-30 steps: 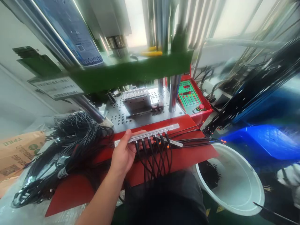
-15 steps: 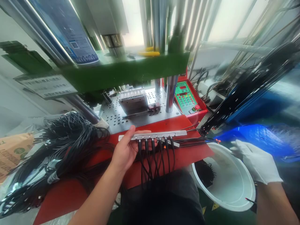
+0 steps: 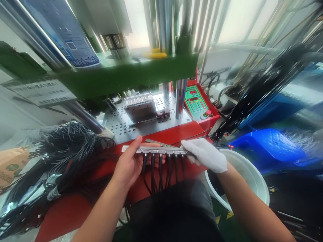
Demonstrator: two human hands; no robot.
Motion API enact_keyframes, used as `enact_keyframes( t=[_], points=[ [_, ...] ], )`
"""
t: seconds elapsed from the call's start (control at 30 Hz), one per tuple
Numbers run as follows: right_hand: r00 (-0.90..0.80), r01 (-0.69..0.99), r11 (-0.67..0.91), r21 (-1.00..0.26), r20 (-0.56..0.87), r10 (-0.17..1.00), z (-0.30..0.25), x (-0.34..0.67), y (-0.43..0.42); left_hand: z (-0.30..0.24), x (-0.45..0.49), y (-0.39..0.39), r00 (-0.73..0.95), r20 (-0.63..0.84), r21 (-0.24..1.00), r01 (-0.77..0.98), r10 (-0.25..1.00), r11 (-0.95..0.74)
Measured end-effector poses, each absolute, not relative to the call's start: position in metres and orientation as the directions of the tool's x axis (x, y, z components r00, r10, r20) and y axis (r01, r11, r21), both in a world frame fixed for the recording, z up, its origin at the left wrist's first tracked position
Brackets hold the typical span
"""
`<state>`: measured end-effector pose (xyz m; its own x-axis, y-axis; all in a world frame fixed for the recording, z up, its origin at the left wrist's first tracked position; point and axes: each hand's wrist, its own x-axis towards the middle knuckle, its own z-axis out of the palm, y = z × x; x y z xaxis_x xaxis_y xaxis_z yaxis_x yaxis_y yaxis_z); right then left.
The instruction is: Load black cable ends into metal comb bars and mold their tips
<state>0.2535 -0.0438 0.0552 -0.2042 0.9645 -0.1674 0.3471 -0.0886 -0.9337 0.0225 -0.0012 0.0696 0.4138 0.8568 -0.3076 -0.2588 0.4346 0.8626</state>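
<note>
**Both hands on the metal strip, centre of the frame**

We hold a long metal strip (image 3: pixel 161 151) level across the middle of the frame, just above the red tabletop (image 3: pixel 176 134). Our bare left hand (image 3: pixel 128 164) grasps its left end, thumb up against the near edge and fingers curled underneath. Our right hand (image 3: pixel 204 154), in a white glove, is closed over the right end, so the strip spans the gap between the two hands. A row of black cables (image 3: pixel 160 171) is plugged into the strip's underside and hangs straight down toward the lower centre, between our forearms. A second thin metal piece (image 3: pixel 157 143) shows just behind the strip; we cannot tell whether either hand is touching it.

Behind the tabletop, in the centre, lies a perforated steel plate (image 3: pixel 121 124) with a mould block (image 3: pixel 140 106) on it, under the machine's green crosshead (image 3: pixel 126 75). Right of the block, a green control panel (image 3: pixel 195 102) sits in a red housing. A tangled heap of black cables (image 3: pixel 70 151) fills the left of the frame, with a cardboard box (image 3: pixel 10 163) at the far left edge. At lower right, a white basin (image 3: pixel 249 174) stands just beyond the gloved hand, beside a blue crate (image 3: pixel 272 148), and another sheaf of black cables (image 3: pixel 259 94) slants across the upper right.
</note>
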Motion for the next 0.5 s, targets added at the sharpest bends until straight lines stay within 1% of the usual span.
enact_keyframes(
  t=[0.27, 0.5],
  points=[
    [-0.17, 0.33, -0.129, -0.935, -0.193, 0.966, 0.046, 0.258, -0.047, 0.066, 0.026, 0.002, 0.448, -0.328, 0.854, -0.237, 0.832, 0.464],
    [-0.18, 0.28, -0.168, -0.945, -0.223, 0.958, 0.044, 0.263, -0.051, 0.061, 0.029, 0.009, 0.438, -0.405, 0.818, -0.218, 0.802, 0.532]
  ],
)
